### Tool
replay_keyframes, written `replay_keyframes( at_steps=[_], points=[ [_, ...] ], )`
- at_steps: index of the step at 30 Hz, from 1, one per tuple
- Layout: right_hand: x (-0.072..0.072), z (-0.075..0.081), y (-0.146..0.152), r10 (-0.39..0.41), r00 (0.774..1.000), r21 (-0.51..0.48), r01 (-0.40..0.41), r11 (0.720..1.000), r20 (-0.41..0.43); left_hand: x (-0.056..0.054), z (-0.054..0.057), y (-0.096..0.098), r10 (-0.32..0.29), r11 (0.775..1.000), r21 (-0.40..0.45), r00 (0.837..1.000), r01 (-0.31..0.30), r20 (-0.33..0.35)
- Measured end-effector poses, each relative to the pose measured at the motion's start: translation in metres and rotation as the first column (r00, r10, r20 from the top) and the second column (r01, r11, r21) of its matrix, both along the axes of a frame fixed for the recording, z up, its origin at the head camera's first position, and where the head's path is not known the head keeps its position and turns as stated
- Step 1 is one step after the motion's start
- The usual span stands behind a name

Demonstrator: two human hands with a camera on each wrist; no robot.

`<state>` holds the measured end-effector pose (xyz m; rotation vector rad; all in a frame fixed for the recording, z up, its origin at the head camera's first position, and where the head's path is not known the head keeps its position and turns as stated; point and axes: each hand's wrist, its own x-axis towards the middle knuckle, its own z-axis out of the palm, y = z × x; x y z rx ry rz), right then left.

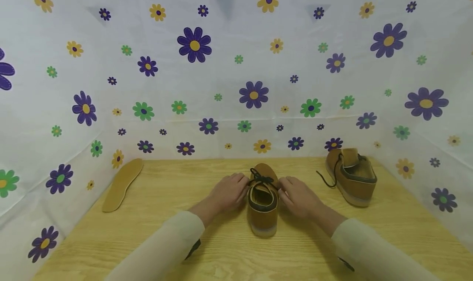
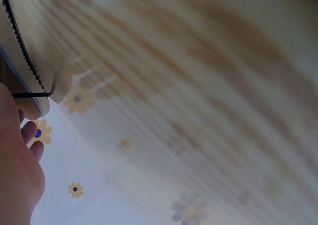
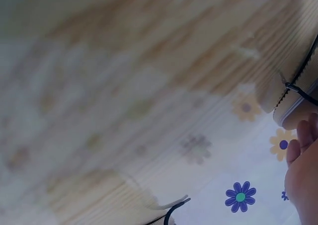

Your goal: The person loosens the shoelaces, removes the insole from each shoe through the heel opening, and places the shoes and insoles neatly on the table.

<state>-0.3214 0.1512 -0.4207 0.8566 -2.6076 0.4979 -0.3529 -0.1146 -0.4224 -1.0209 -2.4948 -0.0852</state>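
The brown shoe [image 1: 263,222] stands upright on the bench [image 1: 207,252], directly between the two hands, heel toward the person and toe pointing away, so its long axis runs nearly straight forward. What matters most is how evenly the hands flank it: the left hand [image 1: 230,191] is just beside its left flank, the right hand [image 1: 300,198] just beside its right, and neither is plainly nearer. The bow in the black laces [image 1: 261,176] sits over the front of the opening, on the shoe's midline, slightly farther from the person than the fingers, and the lace line lies across the long axis. Each hand has bent fingers and, as far as I can judge, pinches a strand of the lace on its own side; the exact fingertip contact is hidden in the head view, and both wrist views are largely blurred, though each shows a dark strand close to the fingers. Well apart to the right, and nearer the right hand, a second shoe [image 1: 363,192] stands with its toe away and turned leftward, its tongue raised and a lace end trailing onto the bench. On the far left, nearer the left hand, an insole [image 1: 122,186] lies aslant, its upper end leaning rightward, near the flowered cloth [image 1: 221,67].
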Motion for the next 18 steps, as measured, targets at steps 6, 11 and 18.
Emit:
replay_keyframes(
  at_steps=[6,11,18],
  points=[
    [0.0008,0.0029,-0.0021,0.033,0.999,-0.06,-0.031,0.998,0.038,-0.003,0.0,0.0026,-0.057,0.998,0.027,0.996,0.059,-0.069],
    [-0.0013,0.003,-0.0062,0.041,0.994,-0.109,-0.03,0.994,0.1,0.0003,0.0009,-0.0004,-0.086,0.994,0.057,0.993,0.091,-0.079],
    [-0.0027,0.0044,-0.0079,0.068,0.937,-0.335,0.054,0.941,0.342,0.0014,0.0023,0.0009,-0.067,0.996,0.053,0.998,0.067,0.01]
  ],
)
